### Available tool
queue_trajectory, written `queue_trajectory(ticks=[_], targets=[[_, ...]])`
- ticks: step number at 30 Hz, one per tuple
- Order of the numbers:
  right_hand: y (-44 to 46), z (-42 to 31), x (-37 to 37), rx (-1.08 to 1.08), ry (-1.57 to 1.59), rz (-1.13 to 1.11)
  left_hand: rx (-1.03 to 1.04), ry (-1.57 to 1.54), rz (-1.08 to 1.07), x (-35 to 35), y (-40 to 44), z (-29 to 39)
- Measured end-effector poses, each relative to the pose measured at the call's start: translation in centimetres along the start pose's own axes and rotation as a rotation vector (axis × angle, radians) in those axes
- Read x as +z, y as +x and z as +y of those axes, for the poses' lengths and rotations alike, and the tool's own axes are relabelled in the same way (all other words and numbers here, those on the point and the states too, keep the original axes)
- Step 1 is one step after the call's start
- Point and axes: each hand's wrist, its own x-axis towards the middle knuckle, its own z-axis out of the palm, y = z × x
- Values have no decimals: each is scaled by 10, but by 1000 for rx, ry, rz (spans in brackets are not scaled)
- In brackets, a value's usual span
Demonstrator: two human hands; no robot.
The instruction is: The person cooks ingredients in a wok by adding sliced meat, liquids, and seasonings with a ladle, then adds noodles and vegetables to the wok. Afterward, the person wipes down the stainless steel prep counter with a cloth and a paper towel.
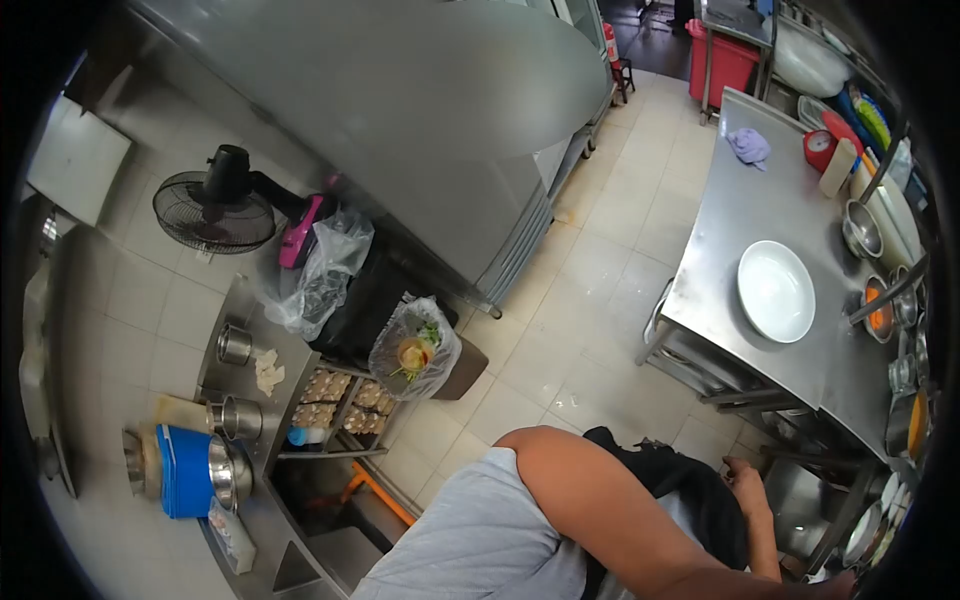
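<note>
From a grey sleeve, my left arm stretches across the lower middle to the bottom right edge. My left hand (840, 584) is dark and mostly cut off there, so its fingers and anything in them are hidden. Beside the black apron (700, 490), my right hand (745, 485) hangs with loosely bent, slightly parted fingers and nothing visible in it. It is near the lower shelf of the steel table (715, 235). A large white bowl (777, 291) rests on the tabletop, above and apart from both hands.
A purple cloth (748, 148), red scale (819, 150) and metal bowls (862, 228) are on the table. Left stand a fan (215, 210), a lined bin (415, 350), egg trays (320, 398) and a blue container (185, 472). A large steel appliance (400, 130) borders the tiled floor.
</note>
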Motion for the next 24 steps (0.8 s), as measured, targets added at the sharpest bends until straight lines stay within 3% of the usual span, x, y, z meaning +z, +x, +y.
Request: queue_trajectory(ticks=[1,2,3,5,7,10,12,14,15,17,18,20,21,22,23,24], targets=[[2,7,-1,-6,-4,4,-111,-136,76,3,3,-2],[6,7,0,13,-29,-43,208,211,-116,-11,8,-4],[14,22,11,-64,-57,-20,275,379,-211,-22,5,0],[17,19,7,-18,-41,-60,459,689,-377,-40,0,11],[23,30,14,-29,-2,-53,-188,936,-205,-19,-9,51],[22,39,12,-19,-45,-60,-345,833,-151,-23,-13,72],[19,35,3,-1,-38,-39,-272,588,-67,-37,-26,52],[14,26,-7,42,-98,-98,-411,681,0,-16,-29,69],[14,28,-10,54,-92,-86,-646,742,-39,-17,-33,76],[13,33,-12,85,-126,-139,-870,797,-75,-22,-36,88],[12,37,-11,86,-128,-151,-557,847,-141,-26,-40,94],[11,45,-4,82,-130,-121,-304,1600,10,-33,-92,113],[13,43,-2,84,-132,-132,-223,1464,572,-34,-103,118],[17,38,-1,61,-134,-120,23,1176,1082,-34,-114,123],[23,35,-4,23,-151,-112,272,889,902,-47,-116,141],[24,33,-2,40,-139,-149,486,1038,1211,-54,-117,140]])
